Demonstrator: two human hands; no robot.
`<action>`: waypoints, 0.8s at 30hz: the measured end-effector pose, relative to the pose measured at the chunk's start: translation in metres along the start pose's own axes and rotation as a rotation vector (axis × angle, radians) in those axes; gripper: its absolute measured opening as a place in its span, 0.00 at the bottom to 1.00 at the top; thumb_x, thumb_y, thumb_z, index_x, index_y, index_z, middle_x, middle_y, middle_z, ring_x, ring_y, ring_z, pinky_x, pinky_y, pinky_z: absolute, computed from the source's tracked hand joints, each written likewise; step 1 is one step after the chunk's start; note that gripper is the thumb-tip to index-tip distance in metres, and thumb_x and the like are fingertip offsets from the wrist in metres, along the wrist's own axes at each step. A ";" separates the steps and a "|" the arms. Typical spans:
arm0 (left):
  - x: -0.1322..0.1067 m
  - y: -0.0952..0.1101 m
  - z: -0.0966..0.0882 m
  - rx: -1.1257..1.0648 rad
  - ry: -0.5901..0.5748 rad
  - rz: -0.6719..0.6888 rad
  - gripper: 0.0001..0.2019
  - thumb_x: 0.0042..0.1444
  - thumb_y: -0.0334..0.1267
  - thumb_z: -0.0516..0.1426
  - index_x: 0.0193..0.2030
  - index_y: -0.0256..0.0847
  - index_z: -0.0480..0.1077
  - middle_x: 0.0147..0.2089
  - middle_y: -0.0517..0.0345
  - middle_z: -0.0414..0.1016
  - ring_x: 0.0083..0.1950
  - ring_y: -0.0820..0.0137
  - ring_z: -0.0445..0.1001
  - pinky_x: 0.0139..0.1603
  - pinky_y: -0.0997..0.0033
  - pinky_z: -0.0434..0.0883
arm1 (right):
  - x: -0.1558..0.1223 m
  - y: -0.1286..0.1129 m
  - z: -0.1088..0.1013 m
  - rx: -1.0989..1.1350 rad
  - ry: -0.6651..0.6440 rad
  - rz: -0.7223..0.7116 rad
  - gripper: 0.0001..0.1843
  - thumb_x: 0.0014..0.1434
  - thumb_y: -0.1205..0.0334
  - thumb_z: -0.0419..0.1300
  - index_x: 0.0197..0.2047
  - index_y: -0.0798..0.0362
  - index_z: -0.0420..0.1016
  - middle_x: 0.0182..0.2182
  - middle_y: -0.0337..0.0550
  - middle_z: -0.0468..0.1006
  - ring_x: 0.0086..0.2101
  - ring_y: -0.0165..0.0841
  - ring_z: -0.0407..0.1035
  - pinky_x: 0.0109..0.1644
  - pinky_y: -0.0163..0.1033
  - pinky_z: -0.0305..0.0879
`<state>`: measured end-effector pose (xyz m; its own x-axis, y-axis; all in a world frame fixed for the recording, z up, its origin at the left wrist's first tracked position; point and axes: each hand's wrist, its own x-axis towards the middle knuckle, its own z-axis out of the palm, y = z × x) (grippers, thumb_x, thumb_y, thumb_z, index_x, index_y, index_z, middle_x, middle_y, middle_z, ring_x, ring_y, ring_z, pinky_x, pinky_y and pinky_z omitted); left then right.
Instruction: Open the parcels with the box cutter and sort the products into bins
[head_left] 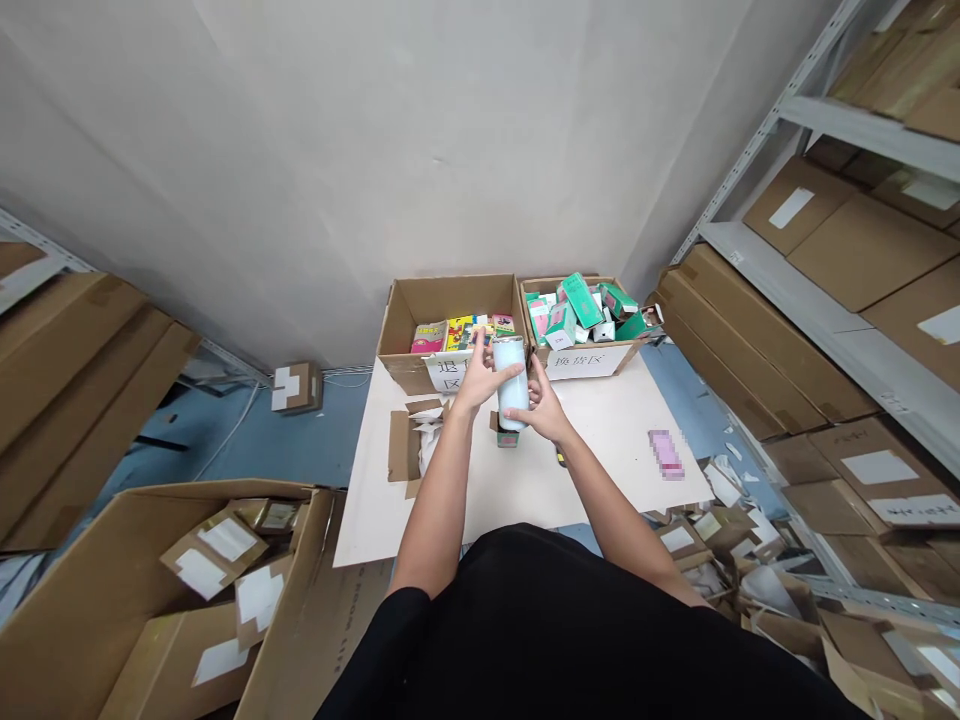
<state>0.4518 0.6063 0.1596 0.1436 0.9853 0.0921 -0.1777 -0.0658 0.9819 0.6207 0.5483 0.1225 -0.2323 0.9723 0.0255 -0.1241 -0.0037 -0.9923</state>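
Note:
A pale blue tumbler is held between both my hands above the white table. My left hand grips its upper left side, the thumb lying across its front. On the lower right, my right hand holds it with the thumb near the base. Just below the tumbler stands a small green box, partly hidden by it. Left of my left forearm is an opened cardboard box with white paper inside. A small black and yellow object lies partly covered by my right forearm.
Behind my hands stand a carton of colourful packages and a carton of green boxes, both with handwritten labels. A blurred pink item lies on the table's right. A large carton of parcels is at left; loaded shelves rise at right.

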 end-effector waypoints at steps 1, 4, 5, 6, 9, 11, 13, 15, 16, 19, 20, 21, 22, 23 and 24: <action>0.000 0.000 -0.001 0.011 0.009 0.006 0.67 0.48 0.49 0.76 0.83 0.50 0.34 0.65 0.44 0.77 0.61 0.58 0.78 0.63 0.56 0.75 | 0.000 -0.001 -0.001 -0.014 0.015 -0.004 0.78 0.44 0.52 0.81 0.82 0.35 0.31 0.60 0.48 0.75 0.52 0.45 0.77 0.54 0.51 0.77; 0.001 -0.002 -0.002 -0.006 0.014 -0.002 0.69 0.47 0.48 0.76 0.83 0.49 0.32 0.60 0.45 0.79 0.58 0.57 0.80 0.61 0.55 0.76 | 0.000 -0.002 -0.002 0.002 -0.002 0.005 0.77 0.45 0.51 0.81 0.82 0.33 0.30 0.59 0.46 0.75 0.54 0.44 0.76 0.55 0.49 0.77; 0.001 -0.003 -0.002 -0.022 0.006 0.000 0.69 0.48 0.49 0.75 0.83 0.48 0.31 0.59 0.46 0.80 0.57 0.57 0.80 0.61 0.54 0.76 | 0.000 -0.001 -0.002 0.024 -0.018 0.010 0.77 0.46 0.50 0.80 0.81 0.32 0.29 0.59 0.45 0.75 0.54 0.43 0.76 0.55 0.49 0.77; 0.001 -0.003 -0.002 -0.035 -0.002 0.010 0.68 0.50 0.49 0.74 0.83 0.48 0.30 0.58 0.46 0.81 0.57 0.57 0.80 0.61 0.54 0.76 | 0.001 -0.001 -0.002 0.044 -0.028 0.014 0.76 0.47 0.49 0.79 0.81 0.31 0.28 0.58 0.44 0.75 0.53 0.43 0.76 0.55 0.49 0.77; 0.000 -0.004 0.000 -0.016 -0.006 0.068 0.67 0.50 0.50 0.74 0.83 0.51 0.30 0.61 0.47 0.79 0.59 0.58 0.79 0.63 0.56 0.74 | 0.003 -0.001 -0.001 0.055 0.002 0.002 0.78 0.46 0.49 0.80 0.81 0.31 0.26 0.55 0.44 0.76 0.49 0.42 0.78 0.51 0.49 0.79; -0.001 -0.004 0.002 0.021 0.012 0.082 0.69 0.48 0.49 0.76 0.83 0.51 0.30 0.60 0.48 0.79 0.58 0.59 0.79 0.62 0.57 0.75 | 0.004 -0.001 0.000 0.040 0.039 -0.008 0.81 0.43 0.50 0.81 0.81 0.32 0.26 0.55 0.45 0.76 0.49 0.43 0.77 0.50 0.48 0.80; -0.002 -0.003 0.003 0.024 0.024 0.061 0.70 0.47 0.48 0.76 0.83 0.50 0.30 0.56 0.49 0.80 0.54 0.60 0.81 0.60 0.56 0.76 | 0.006 -0.001 0.001 0.046 0.035 -0.012 0.81 0.43 0.50 0.82 0.81 0.32 0.26 0.56 0.46 0.76 0.51 0.43 0.77 0.52 0.48 0.79; -0.002 -0.002 0.003 -0.025 -0.003 0.030 0.68 0.50 0.48 0.74 0.83 0.50 0.29 0.53 0.50 0.81 0.51 0.61 0.82 0.58 0.55 0.77 | 0.007 -0.002 0.002 0.068 0.002 -0.012 0.78 0.45 0.48 0.80 0.81 0.31 0.27 0.57 0.45 0.76 0.51 0.42 0.77 0.54 0.49 0.78; -0.002 -0.002 0.003 -0.051 -0.026 0.025 0.66 0.52 0.49 0.73 0.83 0.50 0.29 0.54 0.49 0.81 0.52 0.61 0.82 0.58 0.55 0.77 | 0.008 -0.002 0.002 0.074 -0.010 -0.011 0.77 0.46 0.48 0.80 0.81 0.31 0.27 0.57 0.45 0.76 0.51 0.41 0.77 0.55 0.49 0.78; -0.002 -0.002 0.003 -0.040 -0.062 0.048 0.65 0.51 0.48 0.73 0.83 0.51 0.33 0.62 0.46 0.78 0.58 0.58 0.79 0.62 0.55 0.75 | 0.009 0.001 0.002 0.020 0.039 -0.013 0.78 0.45 0.49 0.80 0.81 0.33 0.26 0.55 0.46 0.77 0.47 0.41 0.78 0.51 0.49 0.79; -0.002 -0.002 0.002 -0.009 -0.051 0.056 0.66 0.49 0.47 0.75 0.83 0.51 0.34 0.63 0.46 0.77 0.60 0.58 0.78 0.63 0.55 0.74 | 0.009 0.003 0.002 -0.016 0.075 -0.018 0.80 0.44 0.50 0.80 0.82 0.34 0.26 0.54 0.47 0.77 0.46 0.41 0.78 0.50 0.49 0.79; -0.001 -0.002 0.001 0.019 -0.036 0.057 0.67 0.47 0.46 0.76 0.83 0.50 0.36 0.63 0.46 0.77 0.60 0.57 0.78 0.63 0.56 0.74 | 0.008 0.005 0.002 -0.052 0.108 -0.024 0.81 0.43 0.51 0.81 0.82 0.36 0.26 0.53 0.47 0.77 0.46 0.42 0.77 0.50 0.49 0.79; 0.000 -0.003 0.000 0.035 -0.024 0.052 0.68 0.46 0.45 0.76 0.83 0.49 0.36 0.62 0.46 0.78 0.59 0.57 0.79 0.63 0.56 0.74 | 0.008 0.006 0.002 -0.079 0.128 -0.030 0.81 0.42 0.51 0.81 0.82 0.37 0.26 0.53 0.48 0.77 0.46 0.42 0.77 0.50 0.49 0.78; 0.000 -0.003 -0.001 0.033 -0.020 0.042 0.68 0.46 0.45 0.76 0.83 0.48 0.36 0.60 0.46 0.79 0.57 0.58 0.80 0.63 0.55 0.75 | 0.008 0.008 0.001 -0.092 0.129 -0.035 0.81 0.43 0.51 0.81 0.82 0.38 0.26 0.54 0.48 0.76 0.47 0.42 0.77 0.52 0.49 0.78; 0.001 -0.004 -0.003 0.016 -0.024 0.031 0.67 0.48 0.46 0.76 0.83 0.48 0.35 0.58 0.47 0.80 0.55 0.59 0.80 0.62 0.54 0.75 | 0.008 0.009 0.000 -0.091 0.111 -0.036 0.80 0.44 0.50 0.80 0.82 0.38 0.26 0.54 0.48 0.76 0.49 0.42 0.76 0.53 0.49 0.77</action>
<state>0.4502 0.6079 0.1550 0.1613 0.9788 0.1265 -0.1672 -0.0993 0.9809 0.6173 0.5563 0.1138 -0.1207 0.9913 0.0527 -0.0411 0.0481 -0.9980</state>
